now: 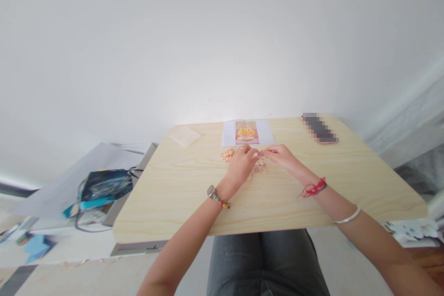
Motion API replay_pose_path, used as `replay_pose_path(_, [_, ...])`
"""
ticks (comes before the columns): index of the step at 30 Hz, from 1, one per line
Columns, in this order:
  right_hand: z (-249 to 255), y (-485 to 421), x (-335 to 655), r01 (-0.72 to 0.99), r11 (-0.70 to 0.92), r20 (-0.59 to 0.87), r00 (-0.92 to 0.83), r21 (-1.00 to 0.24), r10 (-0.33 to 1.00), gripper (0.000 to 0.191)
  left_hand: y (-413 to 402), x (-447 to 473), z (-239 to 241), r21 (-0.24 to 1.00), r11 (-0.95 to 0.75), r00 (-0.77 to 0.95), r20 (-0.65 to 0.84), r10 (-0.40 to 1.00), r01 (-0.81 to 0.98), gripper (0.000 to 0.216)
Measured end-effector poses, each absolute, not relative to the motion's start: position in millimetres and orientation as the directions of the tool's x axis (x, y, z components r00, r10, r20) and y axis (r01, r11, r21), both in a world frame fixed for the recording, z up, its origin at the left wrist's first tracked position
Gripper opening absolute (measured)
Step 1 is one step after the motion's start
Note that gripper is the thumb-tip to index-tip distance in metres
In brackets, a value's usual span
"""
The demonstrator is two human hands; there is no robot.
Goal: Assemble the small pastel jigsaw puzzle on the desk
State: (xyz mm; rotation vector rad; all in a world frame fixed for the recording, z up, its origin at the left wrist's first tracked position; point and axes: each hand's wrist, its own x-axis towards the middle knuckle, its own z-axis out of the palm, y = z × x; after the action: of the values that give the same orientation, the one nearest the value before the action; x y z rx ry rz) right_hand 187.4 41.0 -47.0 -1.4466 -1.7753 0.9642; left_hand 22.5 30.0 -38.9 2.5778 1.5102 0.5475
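My left hand (pixel 242 165) and my right hand (pixel 282 156) meet fingertip to fingertip above the table, both closed in a pinch. Between them is a small pinkish jigsaw piece (pixel 260 153), mostly covered by the fingers. Under and beside my fingers lies a loose heap of pale pink jigsaw pieces (pixel 261 164), partly hidden by my left hand. A second small pile of orange jigsaw pieces (pixel 228 154) sits just left of my left hand. Behind both hands, a white sheet (pixel 228 134) lies flat with a printed picture (pixel 247 133) of a yellow-orange figure.
The light wooden table (pixel 166 194) stands against a white wall. A phone (pixel 319 128), blurred out, lies at the back right, and a pale translucent packet (pixel 186 136) at the back left. Left of the table are a dark plastic-wrapped bundle (pixel 107 185) and cables.
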Motion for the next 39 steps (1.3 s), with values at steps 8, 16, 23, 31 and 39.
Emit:
replay_pose_path(8, [-41,34,192,0.449,0.149,0.010,-0.297,-0.881,0.955,0.035,28,19,-33,0.286,-0.568,0.494,0.294,0.818,0.772,0.020])
replay_pose_path(16, [-54,12,190,0.664,0.494,0.448,-0.259,-0.561,0.856,0.021,19,14,-33,0.304,-0.553,0.468,0.310,0.828,0.776,0.019])
replay_pose_path(23, [-62,6,201,0.703,0.565,0.519,-0.318,-0.432,0.793,0.016,20,25,-43,0.268,-0.575,0.498,0.305,0.812,0.773,0.020])
replay_pose_path(31, [-63,41,238,0.767,0.479,0.424,-0.298,-0.427,0.855,0.021,55,67,-42,0.195,-0.557,0.528,0.184,0.829,0.807,0.022])
replay_pose_path(39, [-64,63,250,0.810,0.427,0.330,-0.307,-0.401,0.893,0.022,67,75,-39,0.172,-0.536,0.519,0.133,0.844,0.827,0.018])
